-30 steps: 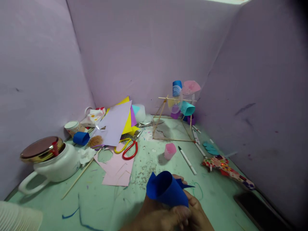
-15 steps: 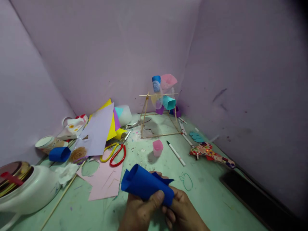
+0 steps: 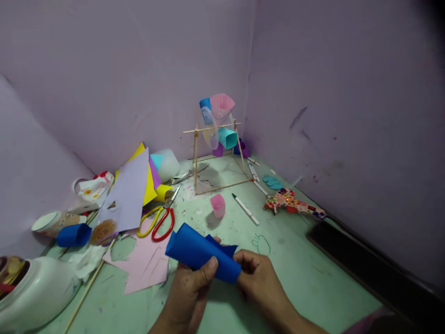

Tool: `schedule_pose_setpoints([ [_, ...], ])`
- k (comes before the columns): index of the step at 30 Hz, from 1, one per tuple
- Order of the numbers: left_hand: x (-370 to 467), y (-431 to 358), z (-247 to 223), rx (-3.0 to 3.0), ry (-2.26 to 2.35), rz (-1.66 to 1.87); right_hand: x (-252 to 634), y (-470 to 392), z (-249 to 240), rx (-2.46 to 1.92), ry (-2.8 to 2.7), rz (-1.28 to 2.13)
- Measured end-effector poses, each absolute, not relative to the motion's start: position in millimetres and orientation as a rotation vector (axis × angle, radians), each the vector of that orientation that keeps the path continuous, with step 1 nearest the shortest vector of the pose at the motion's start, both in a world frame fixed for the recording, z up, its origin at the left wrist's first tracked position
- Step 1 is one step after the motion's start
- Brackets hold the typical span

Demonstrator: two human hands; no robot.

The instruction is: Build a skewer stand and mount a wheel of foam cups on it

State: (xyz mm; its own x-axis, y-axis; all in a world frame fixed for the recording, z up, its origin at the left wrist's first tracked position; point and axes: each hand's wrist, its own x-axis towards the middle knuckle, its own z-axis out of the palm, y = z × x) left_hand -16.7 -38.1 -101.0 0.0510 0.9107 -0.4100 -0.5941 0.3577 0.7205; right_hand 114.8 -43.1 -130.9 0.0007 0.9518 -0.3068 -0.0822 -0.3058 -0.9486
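A sheet of dark blue paper (image 3: 198, 250), rolled into a loose tube with a pointed flap at its back, is held above the table. My left hand (image 3: 191, 283) grips it from below, the thumb lying across its front. My right hand (image 3: 259, 278) pinches the tube's right end, fingers curled; the fingertips are partly hidden. Just beyond stands a small pink paper cup (image 3: 218, 206). A white marker with a green tip (image 3: 245, 208) lies to its right. Farther back is a wooden stick frame (image 3: 222, 188) carrying a wheel with colored paper cups, a turquoise cup (image 3: 228, 138) among them.
Left of my hands lie red-and-yellow scissors (image 3: 163, 224), pink paper scraps (image 3: 148, 264), stacked colored sheets (image 3: 127, 190), a blue paper roll (image 3: 74, 235) and a white pot (image 3: 45, 287). At right are a patterned cloth-like object (image 3: 292, 202) and a dark tray-like strip (image 3: 347, 260). Walls rise behind.
The view has turned slightly right, so things appear shifted left. My right hand has moved out toward the tube's right end, with its fingers now more on the edge. The left hand keeps its grip.
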Motion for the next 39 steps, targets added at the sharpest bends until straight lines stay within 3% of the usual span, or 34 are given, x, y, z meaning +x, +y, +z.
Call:
schedule_pose_setpoints([
  [18, -20, -34, -102, 0.439, 1.015, 1.146, 108, -42, -156, -1.352, -0.931, 1.527],
  [26, -21, -32, -105, 0.486, 1.020, 1.126, 118, -46, -150, -1.265, -1.410, 1.185],
  [39, -19, -38, -103, 0.482, 0.927, 1.102, 115, -53, -143, -1.256, -1.308, 1.266],
])
